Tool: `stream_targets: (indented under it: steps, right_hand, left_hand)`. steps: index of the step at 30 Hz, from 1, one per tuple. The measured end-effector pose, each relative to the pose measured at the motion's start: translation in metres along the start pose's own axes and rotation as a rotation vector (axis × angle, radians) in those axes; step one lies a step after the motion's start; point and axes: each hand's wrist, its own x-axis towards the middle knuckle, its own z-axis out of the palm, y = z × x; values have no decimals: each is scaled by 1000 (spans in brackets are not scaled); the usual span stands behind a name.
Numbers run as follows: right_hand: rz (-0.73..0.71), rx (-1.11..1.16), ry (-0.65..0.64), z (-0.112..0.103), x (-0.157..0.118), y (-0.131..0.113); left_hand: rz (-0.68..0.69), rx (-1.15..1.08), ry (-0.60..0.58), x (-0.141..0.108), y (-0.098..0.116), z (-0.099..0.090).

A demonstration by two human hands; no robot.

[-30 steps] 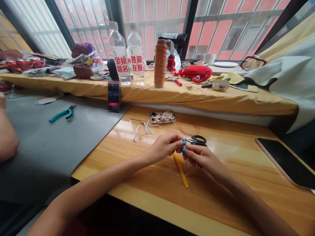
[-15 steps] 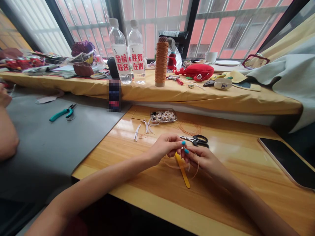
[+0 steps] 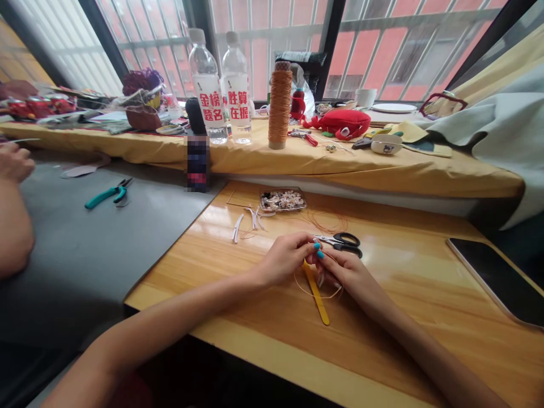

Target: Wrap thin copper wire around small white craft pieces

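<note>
My left hand (image 3: pixel 293 255) and my right hand (image 3: pixel 340 267) meet over the wooden table, fingertips touching. Between the left thumb and fingers is a small white piece (image 3: pixel 315 241), mostly hidden by them. My right hand pinches a thin orange cord (image 3: pixel 312 293), which hangs in a loop below both hands. Under them lies a flat yellow stick (image 3: pixel 319 303), its upper end covered by my fingers. Black-handled scissors (image 3: pixel 347 245) rest just behind my right hand. A loose coil of orange cord (image 3: pixel 329 221) lies farther back.
A clear tray of small shell-like pieces (image 3: pixel 283 200) stands behind white strips (image 3: pixel 238 228). A phone (image 3: pixel 495 277) lies at right. Teal pliers (image 3: pixel 102 196) and another person's hand (image 3: pixel 16 161) are at left. Bottles (image 3: pixel 208 107) and an orange cord spool (image 3: pixel 279 107) line the ledge.
My right fingers have shifted slightly up and left against the left ones. The cord loop has swung lower and to the left. The other person's hand has come farther into view.
</note>
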Motion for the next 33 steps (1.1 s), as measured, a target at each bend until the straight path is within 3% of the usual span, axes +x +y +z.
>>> stream_targets:
  steps: [5,19,22,27,30,33]
  right_hand:
    - [21,-57,51,-1,1,5]
    - [1,43,197,7,0,5]
    - [-8,-93,313,7,-3,6]
    - [-89,-444,450,3,-10,-2]
    - [-153,-560,386,2,-11,-5]
    - [-225,-708,262,1,-9,0]
  left_hand:
    - [36,50,19,-2,-2,2]
    - [38,128,42,-5,4,2]
    - [22,124,-11,-3,2,1]
    - [-76,154,-265,2,5,-7]
    - [-44,302,-310,6,7,-16]
    - [149,605,-283,7,8,-24]
